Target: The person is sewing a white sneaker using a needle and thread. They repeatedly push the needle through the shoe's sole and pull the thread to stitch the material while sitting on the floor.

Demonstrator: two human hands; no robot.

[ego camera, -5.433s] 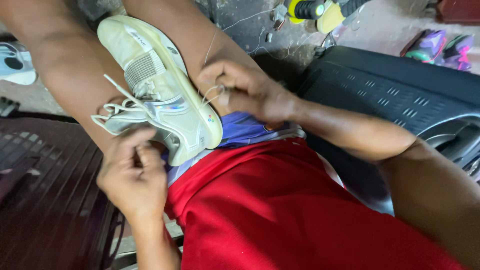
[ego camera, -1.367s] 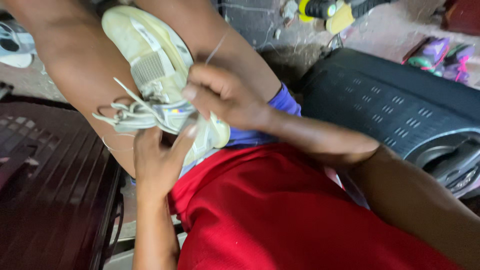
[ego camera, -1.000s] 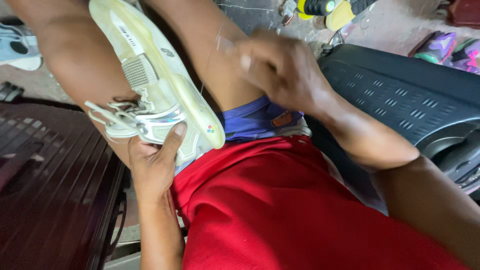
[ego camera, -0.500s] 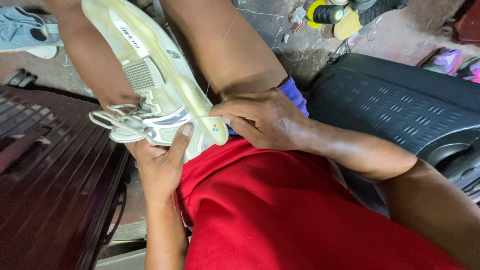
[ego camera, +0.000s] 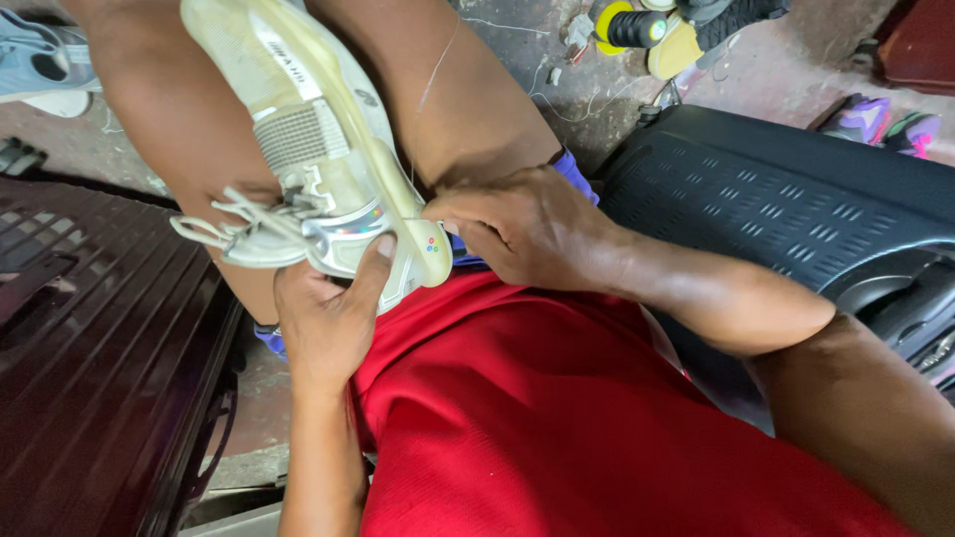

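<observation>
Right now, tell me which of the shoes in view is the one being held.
The pale cream sneaker between the knees, gripped by the left hand with the right hand at its heel. The blue-grey shoe and purple shoe lie untouched on the floor.

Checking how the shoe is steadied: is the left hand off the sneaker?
No, the left hand grips the white sneaker at its heel end, thumb pressed on its side.

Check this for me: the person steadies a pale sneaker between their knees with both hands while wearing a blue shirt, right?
Not quite. The shirt is red, not blue, as the head view shows. The rest holds: the left hand and right hand both steady the pale sneaker between the knees.
</observation>
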